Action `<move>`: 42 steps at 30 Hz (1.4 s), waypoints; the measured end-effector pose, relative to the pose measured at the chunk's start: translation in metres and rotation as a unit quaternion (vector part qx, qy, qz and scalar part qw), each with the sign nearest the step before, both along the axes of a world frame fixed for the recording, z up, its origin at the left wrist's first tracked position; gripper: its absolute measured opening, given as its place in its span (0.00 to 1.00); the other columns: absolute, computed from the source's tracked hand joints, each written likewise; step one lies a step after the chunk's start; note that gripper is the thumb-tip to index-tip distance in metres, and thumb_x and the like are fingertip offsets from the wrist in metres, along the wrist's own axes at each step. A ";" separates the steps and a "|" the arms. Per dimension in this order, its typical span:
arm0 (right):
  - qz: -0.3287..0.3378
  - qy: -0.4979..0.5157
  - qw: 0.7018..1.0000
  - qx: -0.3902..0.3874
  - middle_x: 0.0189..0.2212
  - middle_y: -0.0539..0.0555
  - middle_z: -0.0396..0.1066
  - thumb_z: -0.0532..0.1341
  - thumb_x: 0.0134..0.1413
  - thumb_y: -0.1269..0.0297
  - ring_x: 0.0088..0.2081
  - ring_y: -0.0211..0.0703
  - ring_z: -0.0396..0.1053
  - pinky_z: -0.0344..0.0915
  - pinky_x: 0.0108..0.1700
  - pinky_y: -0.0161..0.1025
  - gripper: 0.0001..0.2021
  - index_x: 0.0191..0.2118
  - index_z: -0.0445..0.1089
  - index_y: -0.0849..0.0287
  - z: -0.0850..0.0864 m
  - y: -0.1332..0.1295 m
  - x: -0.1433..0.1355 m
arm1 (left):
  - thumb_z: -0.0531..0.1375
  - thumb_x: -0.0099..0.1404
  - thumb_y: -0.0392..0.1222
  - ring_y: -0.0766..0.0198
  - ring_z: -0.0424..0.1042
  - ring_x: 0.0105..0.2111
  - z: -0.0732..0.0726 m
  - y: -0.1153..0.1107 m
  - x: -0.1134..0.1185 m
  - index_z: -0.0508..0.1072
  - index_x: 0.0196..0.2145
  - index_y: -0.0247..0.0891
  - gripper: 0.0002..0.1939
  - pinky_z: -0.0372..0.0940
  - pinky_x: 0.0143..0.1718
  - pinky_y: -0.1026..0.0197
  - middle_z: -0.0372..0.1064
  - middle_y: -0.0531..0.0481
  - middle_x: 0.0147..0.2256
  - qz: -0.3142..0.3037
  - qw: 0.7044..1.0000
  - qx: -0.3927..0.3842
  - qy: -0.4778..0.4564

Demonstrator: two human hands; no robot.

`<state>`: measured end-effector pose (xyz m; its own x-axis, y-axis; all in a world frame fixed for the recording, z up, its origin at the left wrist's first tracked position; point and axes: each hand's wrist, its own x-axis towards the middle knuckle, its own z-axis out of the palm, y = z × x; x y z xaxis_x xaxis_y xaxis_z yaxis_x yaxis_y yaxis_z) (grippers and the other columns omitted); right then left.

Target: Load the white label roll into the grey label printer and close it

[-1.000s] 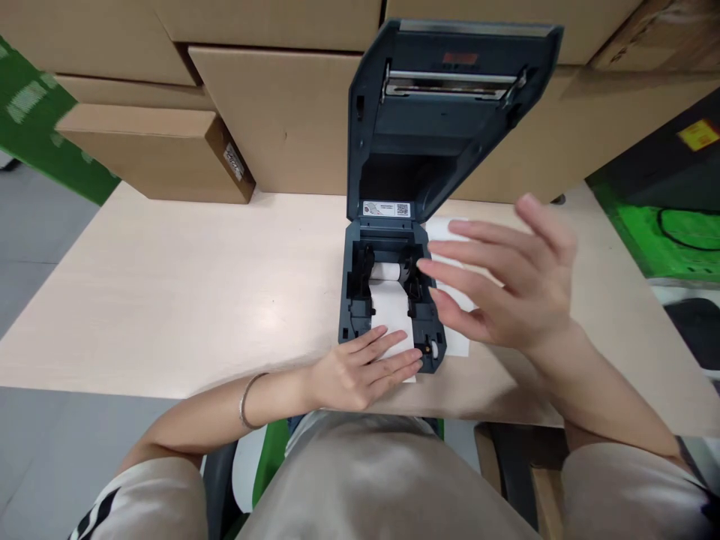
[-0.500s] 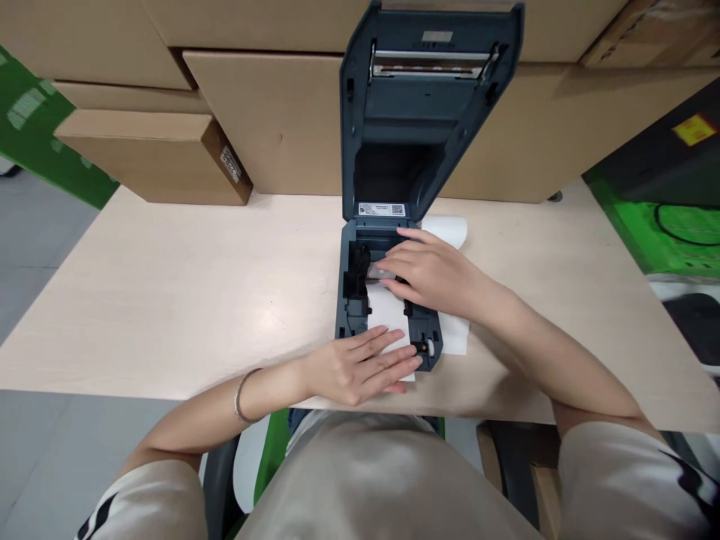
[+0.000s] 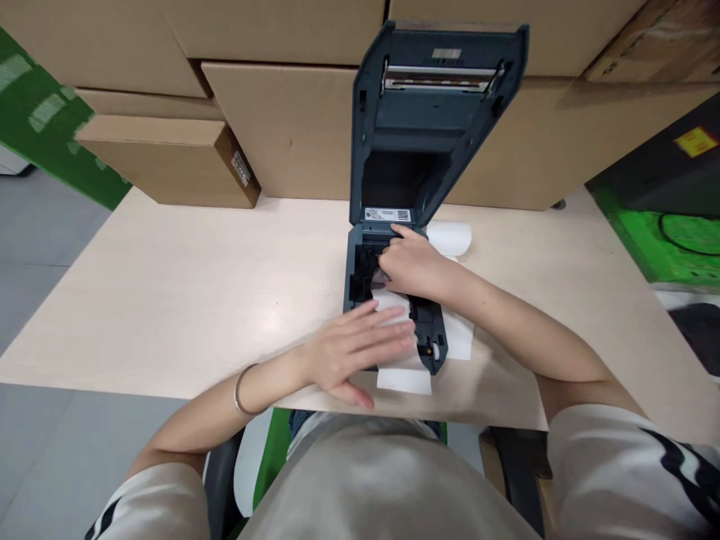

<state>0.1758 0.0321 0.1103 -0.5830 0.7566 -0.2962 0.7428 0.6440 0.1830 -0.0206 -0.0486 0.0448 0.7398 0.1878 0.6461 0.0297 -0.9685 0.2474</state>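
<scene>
A dark blue-grey label printer (image 3: 397,360) lies on the table, its lid (image 3: 416,139) raised and tilted back. A white paper strip (image 3: 402,380) runs through the printer bed and hangs past its front edge. Over this strip my left hand (image 3: 360,349) is spread flat, fingers stretched and slightly blurred. My right hand (image 3: 413,262) is inside the back of the bed, most fingers curled and one extended toward the hinge. What those curled fingers hold, if anything, is hidden. Beside the printer on the right lies a white paper roll (image 3: 450,238).
White paper (image 3: 461,337) lies under the printer's right side. Cardboard boxes (image 3: 286,135) stand along the table's back, with a smaller box (image 3: 163,169) at left. A black case (image 3: 664,165) and a green surface (image 3: 630,232) are at far right.
My right hand's fingers have curled in from a spread pose. My left hand has shifted slightly up and left, and more of the paper strip shows past the printer's front. The view has shifted slightly.
</scene>
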 end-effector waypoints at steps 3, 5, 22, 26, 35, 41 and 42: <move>0.006 0.001 1.000 -0.003 0.34 0.58 0.81 0.62 0.53 0.71 0.41 0.49 0.77 0.46 0.70 0.51 0.09 0.35 0.81 0.62 0.000 -0.002 0.000 | 0.39 0.79 0.57 0.52 0.46 0.75 -0.003 0.008 -0.001 0.53 0.72 0.46 0.30 0.48 0.75 0.42 0.54 0.45 0.72 0.157 0.960 -0.202 -0.112; 0.007 0.005 1.000 0.001 0.35 0.58 0.81 0.62 0.52 0.71 0.41 0.49 0.77 0.46 0.71 0.51 0.10 0.36 0.81 0.62 0.000 -0.003 0.001 | 0.49 0.77 0.55 0.50 0.43 0.75 -0.011 0.015 0.001 0.48 0.72 0.48 0.31 0.47 0.75 0.41 0.44 0.44 0.75 0.254 0.901 -0.323 -0.142; -0.003 0.060 0.994 0.086 0.33 0.60 0.80 0.62 0.49 0.67 0.40 0.52 0.76 0.49 0.72 0.50 0.12 0.38 0.79 0.66 0.015 -0.019 0.013 | 0.53 0.69 0.42 0.47 0.75 0.54 0.005 0.034 0.010 0.65 0.64 0.34 0.28 0.70 0.58 0.46 0.78 0.43 0.51 0.266 0.819 -0.508 -0.032; -0.003 0.130 0.978 0.161 0.35 0.56 0.79 0.59 0.53 0.65 0.41 0.52 0.76 0.51 0.73 0.55 0.10 0.39 0.77 0.59 0.040 -0.046 0.039 | 0.49 0.70 0.43 0.46 0.67 0.64 0.002 0.035 0.008 0.60 0.69 0.31 0.32 0.62 0.67 0.41 0.70 0.38 0.62 0.261 0.837 -0.480 -0.020; -0.198 0.158 0.950 0.182 0.40 0.59 0.79 0.60 0.56 0.51 0.41 0.59 0.75 0.68 0.45 0.54 0.13 0.42 0.74 0.52 0.026 -0.062 0.171 | 0.49 0.70 0.42 0.45 0.64 0.67 0.003 0.034 0.008 0.58 0.70 0.31 0.33 0.60 0.69 0.41 0.64 0.38 0.66 0.268 0.837 -0.477 -0.013; -0.251 0.115 0.953 0.121 0.32 0.61 0.79 0.62 0.51 0.52 0.32 0.54 0.73 0.65 0.42 0.51 0.14 0.36 0.77 0.56 -0.048 -0.018 0.226 | 0.49 0.70 0.42 0.46 0.67 0.64 0.002 0.035 0.008 0.61 0.68 0.33 0.31 0.63 0.66 0.43 0.67 0.40 0.65 0.265 0.837 -0.478 -0.020; -0.250 0.116 0.954 0.117 0.33 0.61 0.80 0.62 0.52 0.52 0.33 0.53 0.73 0.65 0.45 0.53 0.14 0.36 0.77 0.56 -0.056 -0.015 0.229 | 0.50 0.70 0.42 0.46 0.67 0.64 0.001 0.035 0.007 0.61 0.68 0.34 0.31 0.63 0.66 0.43 0.67 0.41 0.65 0.262 0.838 -0.479 -0.022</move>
<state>0.4049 0.0174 0.0541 -0.1618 0.9868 0.0082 0.9844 0.1608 0.0712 -0.0133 -0.0138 0.0461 0.3731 0.9270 0.0383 0.3581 -0.1819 0.9158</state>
